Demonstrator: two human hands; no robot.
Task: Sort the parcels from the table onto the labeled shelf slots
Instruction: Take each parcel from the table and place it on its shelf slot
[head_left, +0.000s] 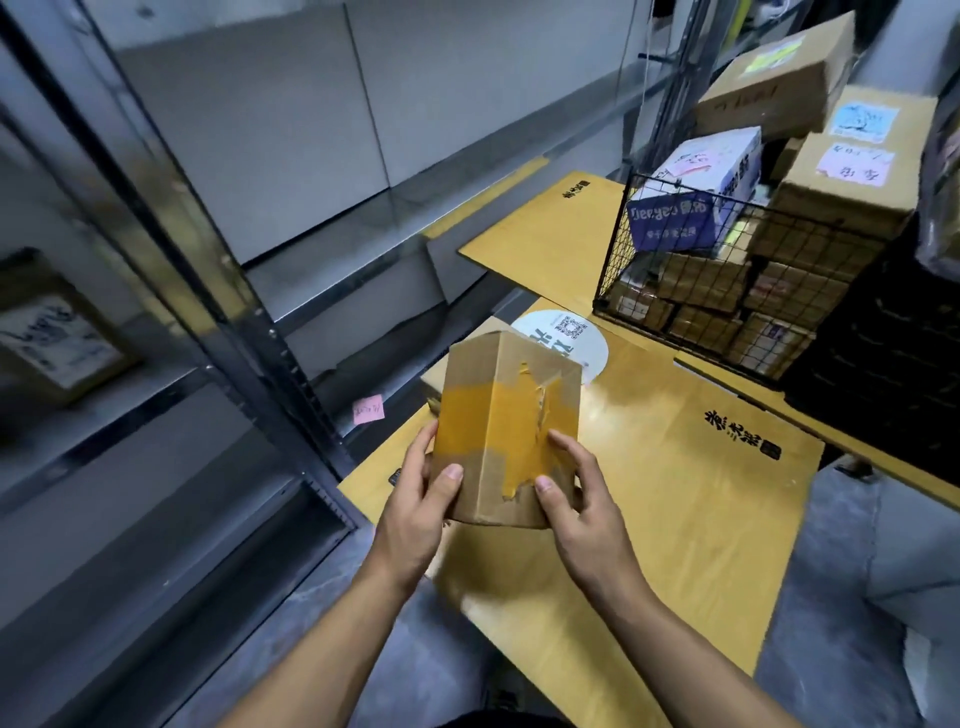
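Parcel (506, 426): small brown carton, wide yellow tape band round the middle, tape torn and wrinkled on the right face. Held upright off the surface (701, 493) in both hands, one vertical edge turned toward the camera. Sits over the near left part of the surface, just right of the shelf upright (249, 332).

Left hand (421, 512): grips the left face, thumb flat on the front near the bottom edge, fingers wrapped round the far side, out of view.

Right hand (582, 506): grips the right face, thumb on the torn tape, index finger laid up along the tape band, other fingers curled behind the box.

Surface: yellow-brown board, black printed characters toward the right. White round disc (571, 338) with a QR code just behind the parcel, partly hidden by it. Pink sticky note (368, 409) between shelf upright and surface edge; can't tell what it sticks to, writing too small to read.

Wire basket (618, 244) on the far right of the surface, packed with brown cartons. Blue-and-white box (696, 192) tilted on top, pink note on it. Two bigger cartons (852, 171) behind, coloured notes on their tops. Black crate (883, 374) just right of the basket.

Shelf at left: grey metal, blurred. One labelled box (52, 332) in a left slot, label unreadable.
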